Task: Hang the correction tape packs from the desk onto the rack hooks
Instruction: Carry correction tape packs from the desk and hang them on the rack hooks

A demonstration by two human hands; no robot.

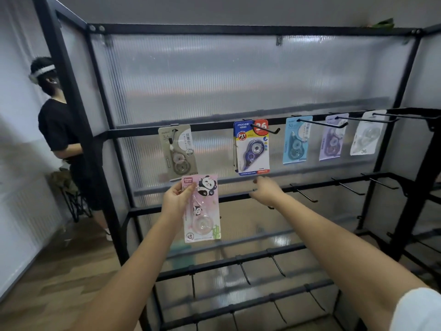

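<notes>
A pink panda correction tape pack [201, 209] is held up before the black rack [238, 126].
It is pinched at its top left corner by the left hand [176, 199], just below the beige pack [177, 151] hung on the upper rail. The right hand [266, 191], fingers relaxed and released, is reached out under the blue JINUO pack [253, 146].

On the black rack [191, 127], left to right hang a khaki pack [177, 151], a blue-and-white pack with a red corner [252, 146], a sky-blue pack [296, 139], a lilac pack [333, 137] and a white pack [366, 134]; just below the khaki one is a pink pack with black-and-white pandas [202, 209].
</notes>
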